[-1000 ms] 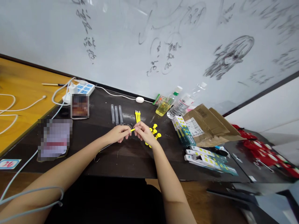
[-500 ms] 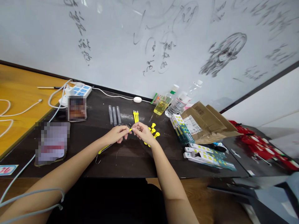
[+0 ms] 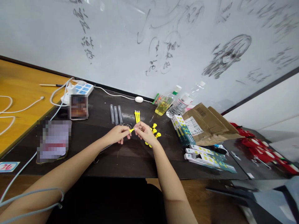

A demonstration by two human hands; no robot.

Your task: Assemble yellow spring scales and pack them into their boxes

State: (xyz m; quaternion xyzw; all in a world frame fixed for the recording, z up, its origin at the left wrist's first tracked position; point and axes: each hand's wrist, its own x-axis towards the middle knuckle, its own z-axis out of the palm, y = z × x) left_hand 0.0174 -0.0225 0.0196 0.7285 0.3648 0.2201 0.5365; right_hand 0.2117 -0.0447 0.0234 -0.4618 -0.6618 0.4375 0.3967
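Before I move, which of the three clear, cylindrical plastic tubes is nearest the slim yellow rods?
The rightmost clear plastic tube; the middle tube and leftmost tube are farther left, farther from the slim yellow rods.

The slim yellow piece sat pinched between the fingertips of the left hand and right hand, tilted slightly, its right end higher; the fingers hid too much for me to make out its full shape. Just beyond, yellow rods with pale tips lay side by side. Yellow flanged caps were scattered beside the right wrist, some partly hidden. Three clear tubes lay in a row.
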